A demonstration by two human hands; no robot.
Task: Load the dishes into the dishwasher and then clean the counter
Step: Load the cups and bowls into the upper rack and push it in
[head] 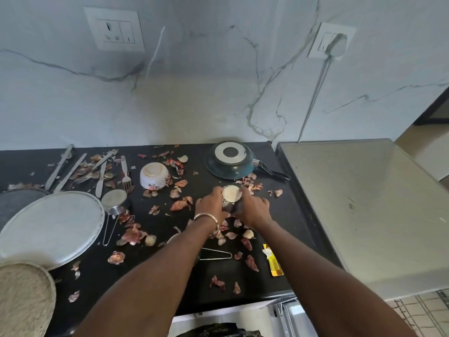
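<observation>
Both hands are wrapped around a small upside-down patterned cup (231, 196) on the black counter (279, 215), left hand (211, 205) curled on its left side and right hand (252, 210) curled on its right, just in front of the overturned dark pan (229, 159). Left of the cup there's a flipped floral bowl (154, 175), further left some forks and knives (102, 173) and a big grey plate (51, 226). Onion skins (132, 235) are scattered all around the cup, and a yellow wrapper (273, 263) lies nearer the camera to its right.

Counted on the counter (150, 271): two bowls, one (154, 175) left of the hands, one (231, 196) between them; one pan (229, 159); one plate (51, 226); two forks (125, 175); many onion skins (132, 235).
</observation>
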